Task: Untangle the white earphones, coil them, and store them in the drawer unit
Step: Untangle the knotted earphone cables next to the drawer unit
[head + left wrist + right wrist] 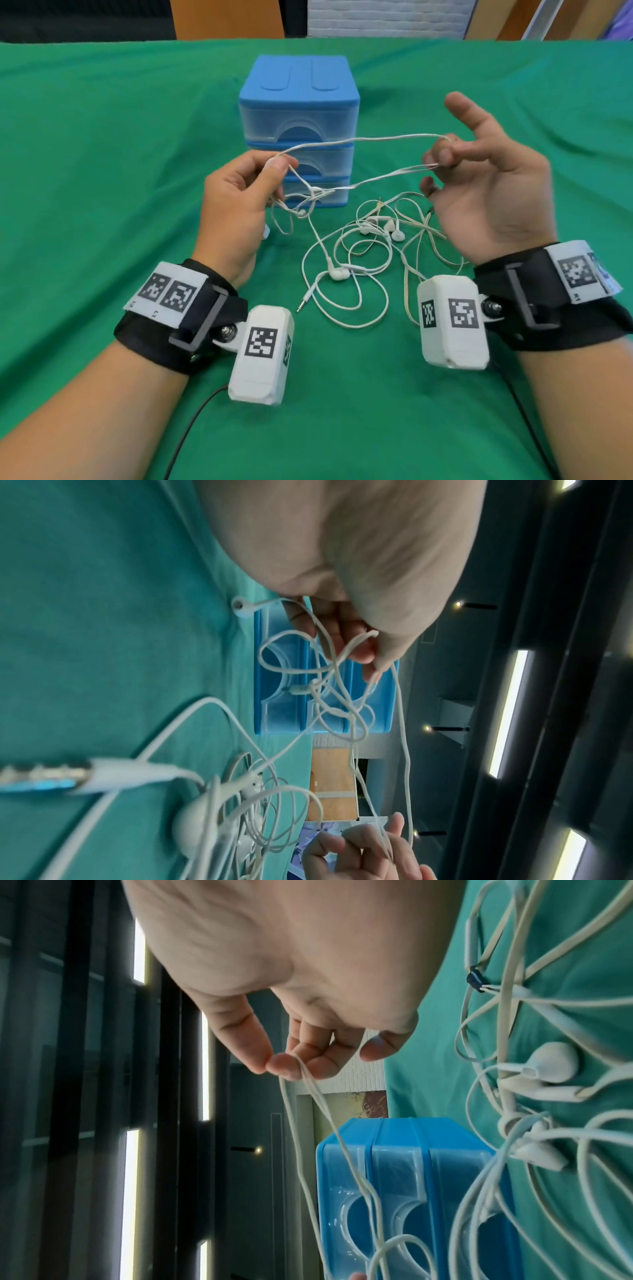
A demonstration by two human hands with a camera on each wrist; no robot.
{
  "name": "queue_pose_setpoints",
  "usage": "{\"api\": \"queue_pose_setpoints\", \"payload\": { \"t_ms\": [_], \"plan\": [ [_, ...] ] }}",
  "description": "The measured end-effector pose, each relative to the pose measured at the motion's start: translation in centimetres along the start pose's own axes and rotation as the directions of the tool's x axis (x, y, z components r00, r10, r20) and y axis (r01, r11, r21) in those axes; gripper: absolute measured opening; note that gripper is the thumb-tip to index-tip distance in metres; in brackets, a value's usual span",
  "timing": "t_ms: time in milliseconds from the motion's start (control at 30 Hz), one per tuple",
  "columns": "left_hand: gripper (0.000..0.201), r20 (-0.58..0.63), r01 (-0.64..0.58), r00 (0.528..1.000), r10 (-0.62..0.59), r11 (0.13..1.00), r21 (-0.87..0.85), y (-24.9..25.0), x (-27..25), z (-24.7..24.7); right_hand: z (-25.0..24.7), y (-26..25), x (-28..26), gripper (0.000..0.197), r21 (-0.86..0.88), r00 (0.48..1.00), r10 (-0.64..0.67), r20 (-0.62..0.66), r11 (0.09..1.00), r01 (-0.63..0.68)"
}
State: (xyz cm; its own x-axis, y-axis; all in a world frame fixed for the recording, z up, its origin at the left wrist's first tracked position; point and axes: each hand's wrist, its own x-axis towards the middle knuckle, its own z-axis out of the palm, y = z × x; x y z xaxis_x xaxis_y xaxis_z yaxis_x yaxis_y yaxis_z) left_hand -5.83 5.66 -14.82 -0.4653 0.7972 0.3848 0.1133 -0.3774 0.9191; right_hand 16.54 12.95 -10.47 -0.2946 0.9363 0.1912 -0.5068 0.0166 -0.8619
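Stretching thin white earphones between left hand, right hand.

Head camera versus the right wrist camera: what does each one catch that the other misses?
Only the head view shows the left hand pinching the white cord, the jack plug on the green cloth, and both wrist straps. Only the right wrist view shows the right hand from beneath, fingertips pinching the cord against ceiling lights. Both show the blue drawer unit and tangled earphones.

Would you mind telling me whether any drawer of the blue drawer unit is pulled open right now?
No, all three drawers of the drawer unit sit flush with its front in the head view.
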Motion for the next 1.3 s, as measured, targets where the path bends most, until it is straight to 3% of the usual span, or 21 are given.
{"api": "queue_pose_setpoints", "payload": {
  "t_ms": [367, 567, 733, 833, 933, 1100, 1200, 1300],
  "plan": [
    [0.012, 0.049, -0.029, 0.998, 0.029, 0.999, -0.018, 0.4, -0.5, 0.9, -1.5, -0.3, 0.8, 0.056, 0.075, 0.982, -0.025, -0.185, 0.996, 0.04],
    [0.015, 0.063, 0.013, 0.998, -0.009, 0.998, -0.068, 0.5, -0.5, 1.0, -1.3, -0.2, 1.0, 0.067, 0.189, 0.993, -0.013, -0.121, 0.981, 0.036],
    [0.019, 0.084, 0.116, 0.991, -0.105, 0.982, -0.149, 0.5, -0.5, 0.9, -1.3, 0.3, 1.0, 0.053, -0.056, 0.995, 0.053, -0.081, 0.997, -0.058],
    [0.021, 0.125, 0.148, 0.985, -0.121, 0.961, -0.234, 1.0, -0.6, 1.0, -1.2, 0.4, 0.8, 0.044, -0.199, 0.997, 0.006, -0.079, 0.98, -0.021],
    [0.022, 0.187, 0.198, 0.973, -0.137, 0.911, -0.362, 1.6, -0.7, 1.1, -0.8, 0.5, 0.5, 0.029, -0.327, 1.0, -0.028, 0.001, 0.945, 0.027],
    [0.022, 0.234, 0.248, 0.96, -0.156, 0.864, -0.439, 2.1, -0.8, 1.0, -0.3, 1.3, 0.1, 0.01, -0.593, 0.973, 0.048, 0.225, 0.799, 0.098],
    [0.022, 0.239, 0.255, 0.958, -0.156, 0.844, -0.472, 2.3, -0.7, 0.8, -0.4, 2.0, 0.0, 0.015, -0.668, 0.935, 0.112, 0.336, 0.728, 0.153],
    [0.023, 0.237, 0.254, 0.96, -0.151, 0.829, -0.498, 2.2, -0.6, 0.8, -0.3, 2.5, -0.1, 0.015, -0.715, 0.92, 0.157, 0.358, 0.68, 0.162]
  ]
}}
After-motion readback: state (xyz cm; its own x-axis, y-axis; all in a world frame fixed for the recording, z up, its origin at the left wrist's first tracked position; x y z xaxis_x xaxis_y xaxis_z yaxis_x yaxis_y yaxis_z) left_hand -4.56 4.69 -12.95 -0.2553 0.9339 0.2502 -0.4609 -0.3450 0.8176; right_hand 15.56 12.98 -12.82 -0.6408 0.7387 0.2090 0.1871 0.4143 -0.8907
